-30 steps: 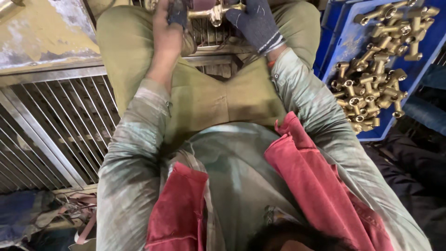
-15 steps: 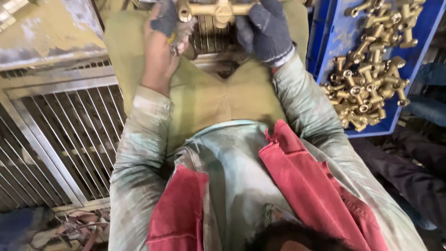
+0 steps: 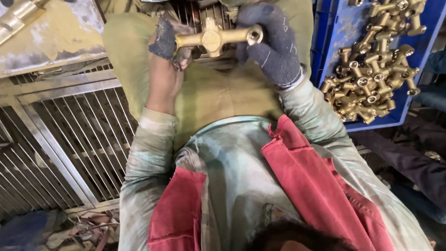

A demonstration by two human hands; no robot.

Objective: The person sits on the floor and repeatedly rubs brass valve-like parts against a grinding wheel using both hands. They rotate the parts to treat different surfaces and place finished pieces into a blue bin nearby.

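Observation:
A brass cross-shaped pipe fitting is held level between both hands above my lap. My left hand, bare except for a dark worn finger cover, grips the fitting's left arm. My right hand, in a dark knit glove, wraps around its right arm, whose open threaded end shows. My olive trousers lie beneath, and my pale shirt and red vest fill the lower part of the view.
A blue plastic crate at the right holds several brass fittings like the held one. A metal grate runs along the left. A dusty yellowed surface lies at upper left. Scraps lie at bottom left.
Both hands and the brass fitting have come lower in view and closer to my body. The fitting stays gripped by both hands.

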